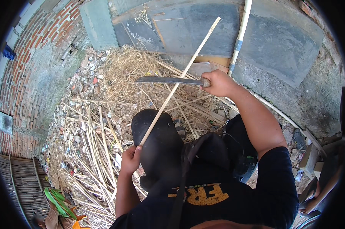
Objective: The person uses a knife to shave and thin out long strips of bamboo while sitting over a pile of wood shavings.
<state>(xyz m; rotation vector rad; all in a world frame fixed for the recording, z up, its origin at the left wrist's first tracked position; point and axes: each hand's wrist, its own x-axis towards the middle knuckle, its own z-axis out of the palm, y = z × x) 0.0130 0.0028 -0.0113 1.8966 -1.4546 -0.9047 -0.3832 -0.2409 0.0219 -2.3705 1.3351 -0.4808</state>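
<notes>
A long, pale bamboo strip [197,53] slants up and away from me across my dark-clad knee, and my left hand [130,160] is wrapped round its near end. The far end of the strip points toward the grey panels. In my right hand [220,83] is the handle of a machete [168,80], its dark blade reaching left. The blade crosses the strip around its middle; whether they touch, I cannot tell. Below the blade lies a heap of dry shavings [123,72].
Many split bamboo strips [94,149] lie over rubble at the left. A brick wall [23,80] rises on the left, with grey panels [203,30] and a white pipe [241,34] ahead. Other people sit near, one in green [58,202] at lower left, another's hand [310,206] at right.
</notes>
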